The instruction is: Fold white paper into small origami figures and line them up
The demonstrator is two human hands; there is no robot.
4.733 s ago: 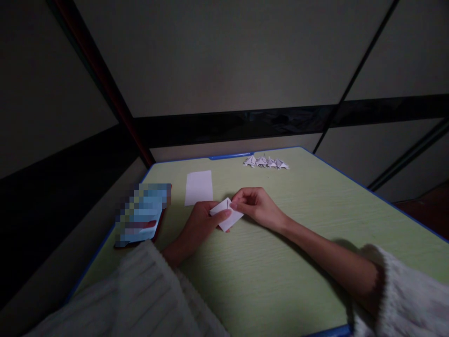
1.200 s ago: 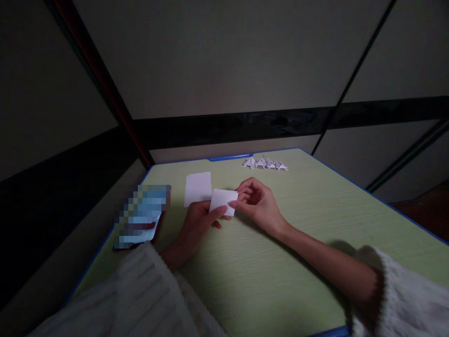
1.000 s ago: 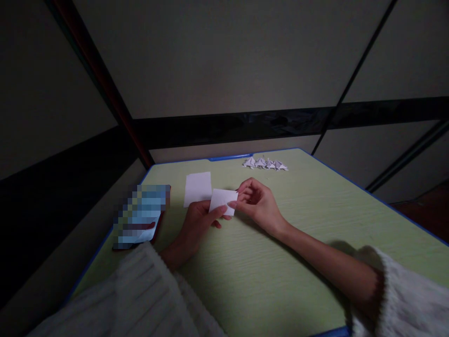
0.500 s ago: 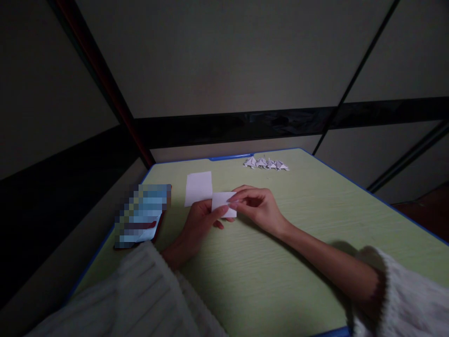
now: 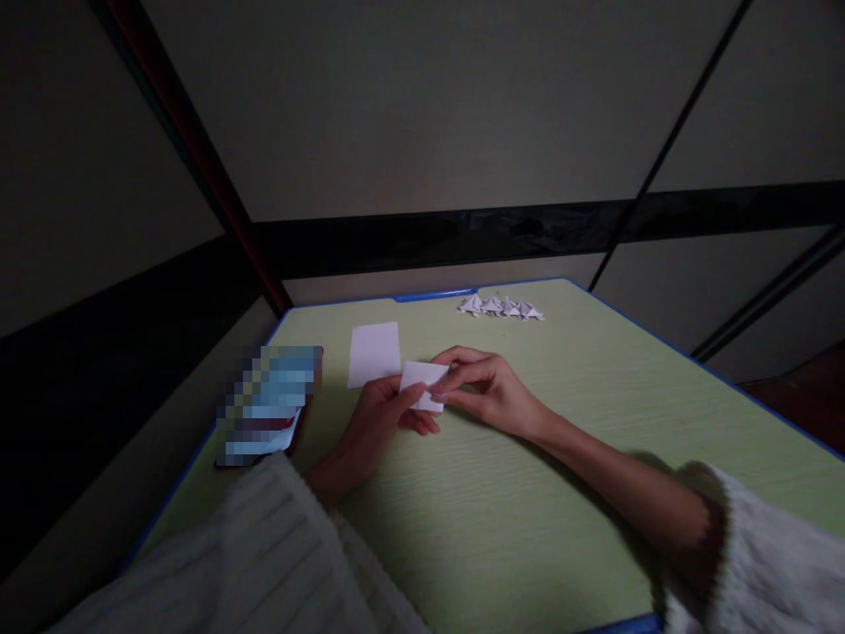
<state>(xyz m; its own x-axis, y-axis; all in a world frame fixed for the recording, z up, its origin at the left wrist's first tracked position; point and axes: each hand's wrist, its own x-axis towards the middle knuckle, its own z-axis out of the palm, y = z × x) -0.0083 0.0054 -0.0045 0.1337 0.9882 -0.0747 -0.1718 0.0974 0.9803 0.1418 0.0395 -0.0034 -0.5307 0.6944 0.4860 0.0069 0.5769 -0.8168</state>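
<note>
Between my two hands, a little above the table, is a small folded piece of white paper (image 5: 422, 373). My left hand (image 5: 386, 412) grips its left side, thumb on top and fingers beneath. On the right side, my right hand (image 5: 492, 387) pinches the paper with thumb and fingertips, which partly cover it. A crease or edge shows on its face near both thumbs. Just beyond my left hand, a flat white paper sheet (image 5: 374, 350) lies on the table.
Several folded white paper shapes (image 5: 500, 306) stand in a row at the far side of the green table (image 5: 581, 370), which has a blue edge. A phone-like device (image 5: 270, 405), its screen blurred, lies at the left. Dark panels (image 5: 429, 114) rise behind the table.
The folded paper has tilted and shifted slightly right. My left thumb has moved a little up and left on it, and my right fingers have shifted slightly on its edge.
</note>
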